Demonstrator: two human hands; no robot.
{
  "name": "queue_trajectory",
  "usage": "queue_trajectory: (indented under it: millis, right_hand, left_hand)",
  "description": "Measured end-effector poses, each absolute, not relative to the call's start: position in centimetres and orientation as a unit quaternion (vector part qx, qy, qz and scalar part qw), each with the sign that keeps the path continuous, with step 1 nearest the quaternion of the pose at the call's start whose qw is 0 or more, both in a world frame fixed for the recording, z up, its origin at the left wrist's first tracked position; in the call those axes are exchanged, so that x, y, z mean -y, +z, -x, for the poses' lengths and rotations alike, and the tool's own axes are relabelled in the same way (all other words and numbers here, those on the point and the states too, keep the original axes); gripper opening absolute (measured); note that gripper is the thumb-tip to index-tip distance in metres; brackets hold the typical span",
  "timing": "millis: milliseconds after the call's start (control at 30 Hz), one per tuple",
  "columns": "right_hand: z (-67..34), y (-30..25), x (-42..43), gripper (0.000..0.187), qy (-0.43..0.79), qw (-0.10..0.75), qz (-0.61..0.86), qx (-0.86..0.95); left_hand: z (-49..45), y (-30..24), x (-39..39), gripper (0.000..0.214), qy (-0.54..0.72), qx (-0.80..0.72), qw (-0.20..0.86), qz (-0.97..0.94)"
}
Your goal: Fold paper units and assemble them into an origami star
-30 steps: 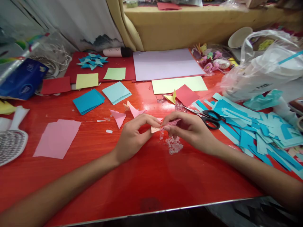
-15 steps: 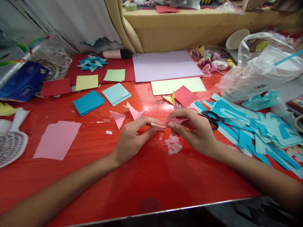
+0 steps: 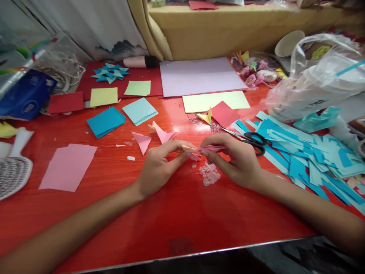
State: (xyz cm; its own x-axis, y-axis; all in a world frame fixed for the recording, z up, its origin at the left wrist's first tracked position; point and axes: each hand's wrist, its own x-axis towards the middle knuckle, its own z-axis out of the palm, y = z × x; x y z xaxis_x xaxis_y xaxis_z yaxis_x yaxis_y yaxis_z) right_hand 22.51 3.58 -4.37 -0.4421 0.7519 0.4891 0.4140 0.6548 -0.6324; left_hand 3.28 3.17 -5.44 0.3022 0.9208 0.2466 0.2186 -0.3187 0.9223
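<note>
I observed the left hand (image 3: 164, 163) pinching folded peach paper (image 3: 187, 148) and the right hand (image 3: 235, 158) pinching folded pink paper (image 3: 213, 148) above the tabletop (image 3: 159, 228); excess pressure risked stray creases.

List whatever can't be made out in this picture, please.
All in the head view:
Folded pink and peach paper: partly hidden by the left hand and right hand; whether the pieces interlock, I can't tell.
White brush: cut off by the left edge.
Blue packet: lettering too small to read.
</note>
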Motion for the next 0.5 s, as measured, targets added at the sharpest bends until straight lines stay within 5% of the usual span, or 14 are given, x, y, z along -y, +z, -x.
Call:
queue_trajectory:
  millis: [500]
  right_hand:
    - [-22.53, -4.37, -3.47, 0.008, 0.205, 0.389, 0.358, 0.824]
  left_hand:
    - [-3.34, -5.25, -3.13, 0.01, 0.416, -0.406, 0.423, -0.695]
